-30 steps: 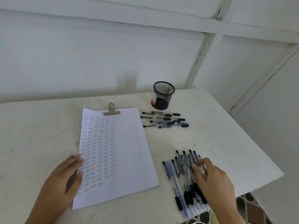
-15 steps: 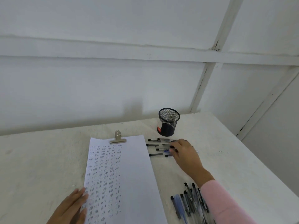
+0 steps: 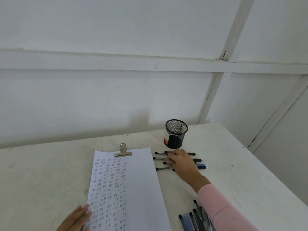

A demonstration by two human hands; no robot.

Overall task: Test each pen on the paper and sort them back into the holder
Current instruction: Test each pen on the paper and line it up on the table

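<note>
Right hand sits on top of the loose pens just in front of the holder, can't tell if it's pinching one. Left hand lies flat on the edge of the paper.

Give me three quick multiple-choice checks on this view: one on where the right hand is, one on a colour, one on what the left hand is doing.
1. Where is the right hand?
A. On the pens lying just in front of the holder
B. On the metal clip
C. On the near pile of pens

2. What colour is the mesh holder?
A. White
B. Blue
C. Black

3. What is the left hand doing?
A. Gripping a pen
B. Lying flat on the lower left edge of the paper
C. Raised in the air

Answers:
1 A: its fingers cover the row of pens by the holder's base.
2 C: the mesh is black, with a small red label.
3 B: its straight fingers rest on the paper and hold nothing.
</note>
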